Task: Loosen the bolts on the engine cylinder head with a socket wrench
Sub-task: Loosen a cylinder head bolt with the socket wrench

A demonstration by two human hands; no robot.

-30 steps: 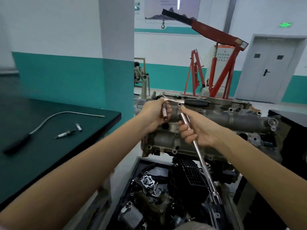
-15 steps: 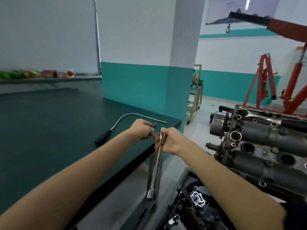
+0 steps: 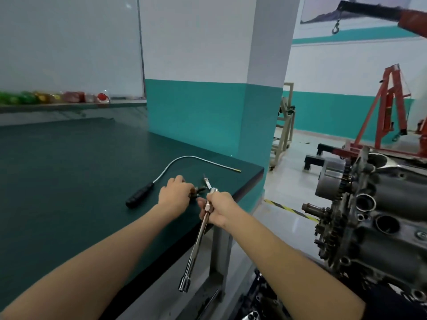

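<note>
Both hands (image 3: 176,196) now over bench (image 3: 69,181).

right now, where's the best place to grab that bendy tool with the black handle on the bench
Probably by the black handle, from above. It is the thick, straight end, lying flat on the green bench and nearest you, just left of the left hand. The thin silver shaft curves away toward the far corner and looks too slim to grip firmly.

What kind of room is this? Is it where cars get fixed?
Most likely a car repair workshop or training shop. A bare engine sits at the right, a red hoist with a hook stands behind it, and the right hand holds a long wrench over a workbench.
</note>
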